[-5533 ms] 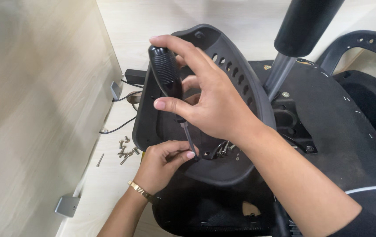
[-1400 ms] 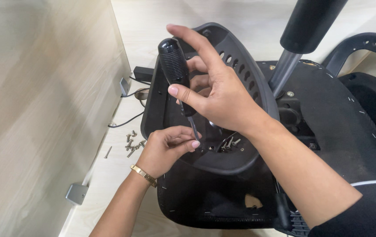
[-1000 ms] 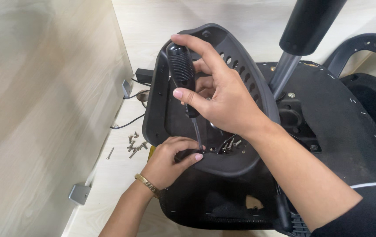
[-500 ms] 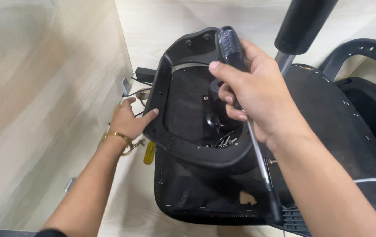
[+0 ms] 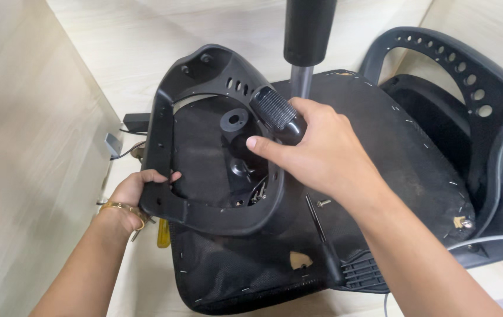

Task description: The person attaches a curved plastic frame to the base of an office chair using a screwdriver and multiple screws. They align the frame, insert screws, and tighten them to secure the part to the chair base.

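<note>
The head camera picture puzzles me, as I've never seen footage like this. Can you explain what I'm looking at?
The camera sits on a person's head and looks down at their own two bare hands. On the pale floor lies an upturned office chair seat, its black underside facing up, with the gas cylinder sticking toward the camera. The left hand grips the edge of a black plastic armrest standing on the seat. The right hand holds a screwdriver by its ribbed black handle. A loose screw rests on the seat, and a yellow tool handle lies on the floor.

Pale wood-grain floor meets a matching light panel wall, evenly lit.
</note>
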